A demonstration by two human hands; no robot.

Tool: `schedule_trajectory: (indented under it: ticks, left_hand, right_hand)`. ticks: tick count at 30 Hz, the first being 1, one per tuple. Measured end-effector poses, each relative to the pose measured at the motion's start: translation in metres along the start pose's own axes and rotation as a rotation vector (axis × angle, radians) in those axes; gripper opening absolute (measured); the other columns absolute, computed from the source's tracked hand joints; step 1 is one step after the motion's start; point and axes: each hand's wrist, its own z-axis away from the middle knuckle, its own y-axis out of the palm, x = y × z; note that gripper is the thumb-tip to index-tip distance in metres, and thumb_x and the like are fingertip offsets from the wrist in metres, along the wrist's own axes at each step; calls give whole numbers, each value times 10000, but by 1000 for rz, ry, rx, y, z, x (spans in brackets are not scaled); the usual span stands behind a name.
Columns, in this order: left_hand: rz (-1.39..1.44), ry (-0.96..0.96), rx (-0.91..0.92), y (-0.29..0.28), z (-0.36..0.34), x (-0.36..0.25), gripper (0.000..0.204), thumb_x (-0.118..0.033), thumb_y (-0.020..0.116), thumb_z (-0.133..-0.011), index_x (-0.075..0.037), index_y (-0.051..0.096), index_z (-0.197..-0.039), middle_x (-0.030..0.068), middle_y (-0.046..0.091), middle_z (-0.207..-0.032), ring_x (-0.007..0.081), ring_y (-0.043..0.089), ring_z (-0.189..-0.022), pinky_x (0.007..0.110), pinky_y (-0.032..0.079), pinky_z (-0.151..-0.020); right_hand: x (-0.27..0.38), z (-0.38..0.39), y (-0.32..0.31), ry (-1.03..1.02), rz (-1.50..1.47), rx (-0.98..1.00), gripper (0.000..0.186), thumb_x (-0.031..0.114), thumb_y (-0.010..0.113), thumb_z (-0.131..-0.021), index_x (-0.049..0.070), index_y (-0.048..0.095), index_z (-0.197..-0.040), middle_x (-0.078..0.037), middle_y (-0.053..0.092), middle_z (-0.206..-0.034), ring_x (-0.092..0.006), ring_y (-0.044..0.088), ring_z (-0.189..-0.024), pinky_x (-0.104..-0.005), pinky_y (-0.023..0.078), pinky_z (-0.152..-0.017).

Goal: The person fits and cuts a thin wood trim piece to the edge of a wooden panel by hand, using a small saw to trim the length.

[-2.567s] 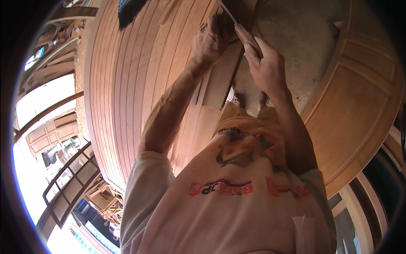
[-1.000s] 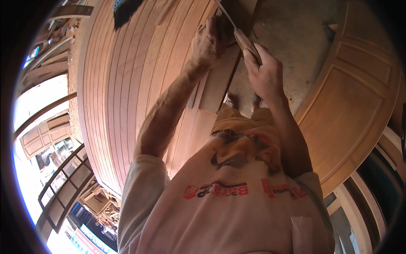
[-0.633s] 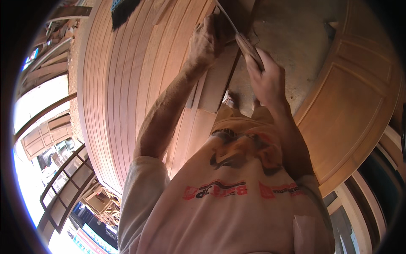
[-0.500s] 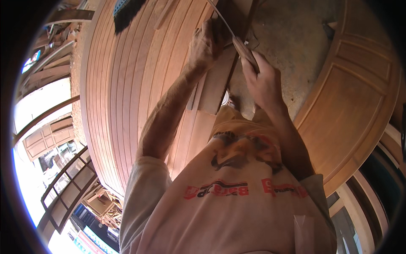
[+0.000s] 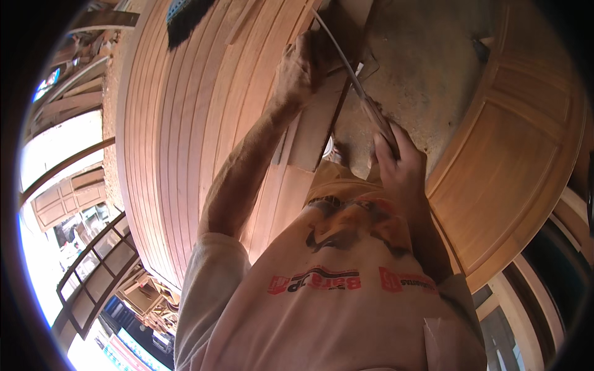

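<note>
You look to be at a shaping or smoothing step, working a thin tool (image 5: 361,91) at the dark board (image 5: 354,25) by the worktop (image 5: 192,111) edge; that is a judgement from how your hands are placed. Your right hand (image 5: 401,164) is closed around the tool's wooden handle (image 5: 380,123), out over the floor (image 5: 427,74). Your left hand (image 5: 297,71) lies bent-fingered at the dark board's near side; its fingertips are lost in shadow, so I cannot tell whether it grips or only presses. The tool sits between your hands and beyond them, its slim blade crossing in front of the board; contact cannot be made out. Its long axis runs on a slant, handle end toward you and to your right, tip pointing away and to your left, at a shallow angle to the board's long edge. The next move probably calls for keeping the left hand steady, clear of the blade, and guiding the right in line with that axis, without twisting the wrist.
</note>
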Motion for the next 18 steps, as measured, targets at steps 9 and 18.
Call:
schedule_trajectory:
  ticks: [9, 18]
  left_hand:
    - [39, -3, 16, 0, 0, -3, 351, -233, 648, -1013, -59, 556, -1304, 262, 719, -1086, 504, 681, -1048, 573, 554, -850]
    - [-14, 8, 24, -1, -2, -2, 370, -204, 648, -1009, -71, 543, -1338, 256, 731, -1096, 487, 701, -1022, 573, 556, -841]
  right_hand:
    - [30, -60, 10, 57, 179, 136, 289, 170, 650, -1046, 34, 672, -1300, -230, 738, -993, -390, 765, -865, -421, 590, -728]
    - [27, -49, 3, 109, 112, 103, 295, 137, 653, -1042, 38, 669, -1320, -222, 721, -934, -362, 767, -830, -403, 581, -706]
